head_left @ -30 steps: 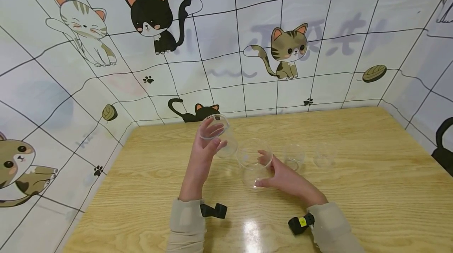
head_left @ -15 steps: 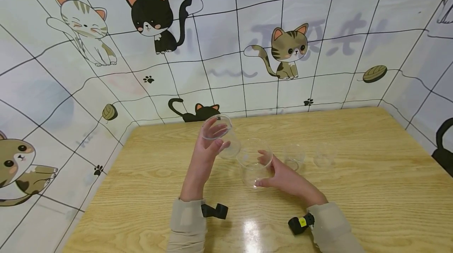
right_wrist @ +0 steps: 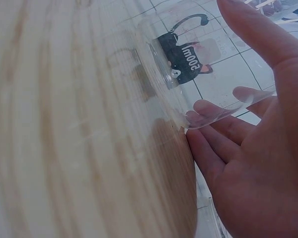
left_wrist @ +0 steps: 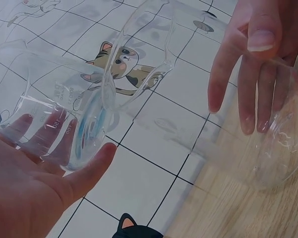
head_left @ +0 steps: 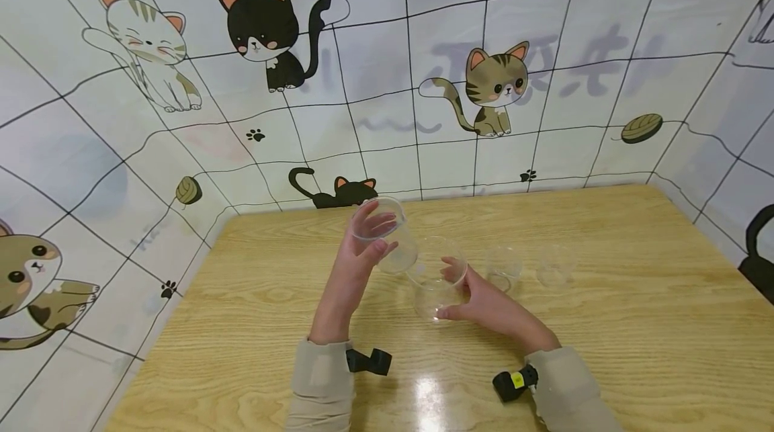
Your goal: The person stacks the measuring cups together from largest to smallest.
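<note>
My left hand (head_left: 364, 244) grips a small clear beaker (head_left: 402, 252), its printed graduations showing in the left wrist view. This beaker is tilted in the air, its base toward the mouth of a larger clear beaker (head_left: 431, 301). Base and rim overlap in the left wrist view; whether they touch I cannot tell. Around the right side of the larger beaker curl the fingers and thumb of my right hand (head_left: 484, 303). That beaker stands at the table and bears a 500 ml mark in the right wrist view. No contents are visible in either beaker.
Two more clear beakers stand right of my right hand: a small one (head_left: 504, 269) and a fainter one (head_left: 553, 269) beyond it. The wooden table (head_left: 635, 338) meets a cat-patterned tiled backdrop (head_left: 387, 96) at its back and sides.
My left hand has shifted slightly to the right with the small beaker, bringing its base closer to the larger beaker's rim. My right hand and the larger beaker stay put.
</note>
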Motion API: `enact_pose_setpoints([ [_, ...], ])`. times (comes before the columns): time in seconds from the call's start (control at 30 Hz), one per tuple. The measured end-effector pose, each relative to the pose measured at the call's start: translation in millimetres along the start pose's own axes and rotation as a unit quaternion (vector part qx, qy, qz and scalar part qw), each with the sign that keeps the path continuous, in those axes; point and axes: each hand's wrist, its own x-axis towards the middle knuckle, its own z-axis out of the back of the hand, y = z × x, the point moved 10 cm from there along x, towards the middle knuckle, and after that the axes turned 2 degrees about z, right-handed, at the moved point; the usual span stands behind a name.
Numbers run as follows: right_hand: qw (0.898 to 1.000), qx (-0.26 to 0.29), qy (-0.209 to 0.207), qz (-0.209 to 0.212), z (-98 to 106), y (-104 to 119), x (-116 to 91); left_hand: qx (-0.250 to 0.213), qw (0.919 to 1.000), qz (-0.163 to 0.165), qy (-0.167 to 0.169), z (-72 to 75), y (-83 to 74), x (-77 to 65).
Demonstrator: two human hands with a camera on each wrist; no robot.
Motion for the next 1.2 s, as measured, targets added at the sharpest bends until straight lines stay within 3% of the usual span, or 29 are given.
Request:
enact_pose_setpoints([
  [0.63,1.000,-0.018,-0.002,-0.005,0,2,-1,-0.001,0.9999,0.005,0.015,-11.8,1.3,1.7],
  [1.2,1.000,-0.016,0.002,-0.003,0,2,-1,0.005,0.9989,-0.013,0.044,-27.1,-0.3,2.4],
])
